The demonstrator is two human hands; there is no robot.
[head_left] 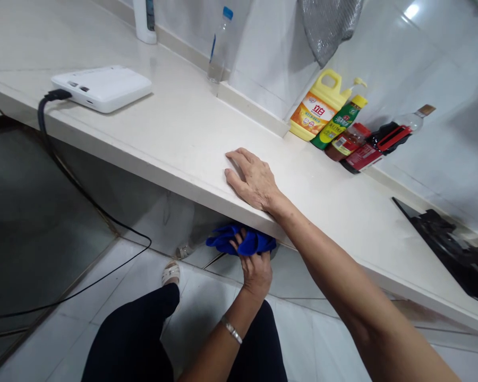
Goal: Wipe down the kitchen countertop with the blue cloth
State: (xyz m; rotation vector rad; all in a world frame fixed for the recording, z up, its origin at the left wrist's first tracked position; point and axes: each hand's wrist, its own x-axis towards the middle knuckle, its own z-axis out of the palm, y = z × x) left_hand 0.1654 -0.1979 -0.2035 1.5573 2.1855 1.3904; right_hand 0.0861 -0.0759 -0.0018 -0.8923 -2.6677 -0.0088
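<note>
My right hand (252, 179) lies flat and open on the cream countertop (175, 132), fingers stretched out close to its front edge. Below that edge, my left hand (255, 270), with a silver bracelet on the wrist, is closed on a bunched blue cloth (227, 240) held up against the underside of the counter. Part of the cloth is hidden by the counter's edge.
A white box (103, 87) with a black cable (63, 175) plugged in sits at the counter's left. A clear bottle (219, 48) stands by the wall. A yellow detergent jug (321, 106) and sauce bottles (350, 140) stand at the back. A black stove (454, 249) is at right.
</note>
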